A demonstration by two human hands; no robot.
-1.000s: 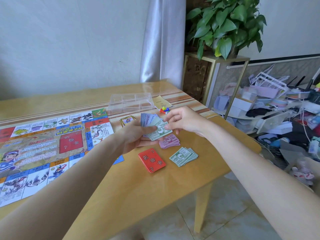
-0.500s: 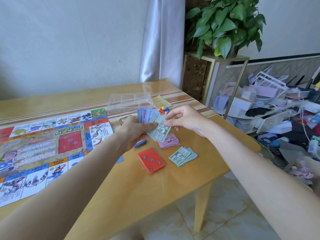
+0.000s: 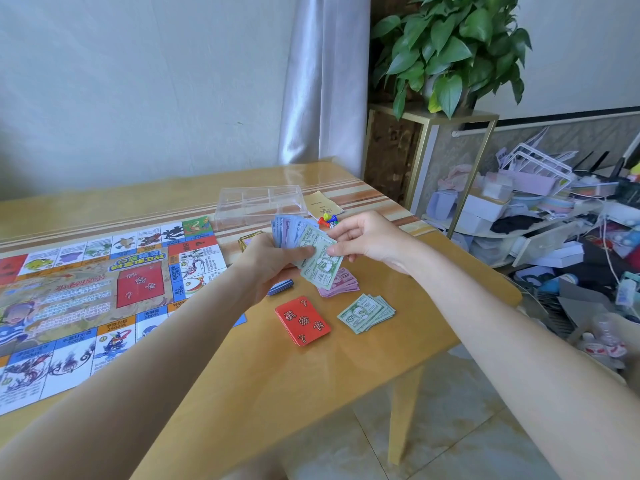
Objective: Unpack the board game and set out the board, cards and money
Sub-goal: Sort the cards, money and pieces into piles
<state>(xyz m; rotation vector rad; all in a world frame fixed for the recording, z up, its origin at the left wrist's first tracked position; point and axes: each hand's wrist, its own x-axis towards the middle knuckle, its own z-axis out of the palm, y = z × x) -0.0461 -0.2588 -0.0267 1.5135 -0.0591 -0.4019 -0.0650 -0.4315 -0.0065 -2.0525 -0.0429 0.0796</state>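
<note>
The game board lies unfolded on the left of the wooden table. My left hand grips a fanned stack of blue and purple play money above the table. My right hand pinches a green bill at the front of that fan. On the table below lie a pink money pile, a green money pile, a red card deck and a small blue stack partly hidden under my left hand.
A clear plastic tray stands behind my hands, with a yellow leaflet and coloured pawns and a die beside it. The table's right edge is close. A plant stand and cluttered shelves are to the right.
Both hands have lifted slightly with the money fan. The green bill has slid a little lower and to the right out of the fan.
</note>
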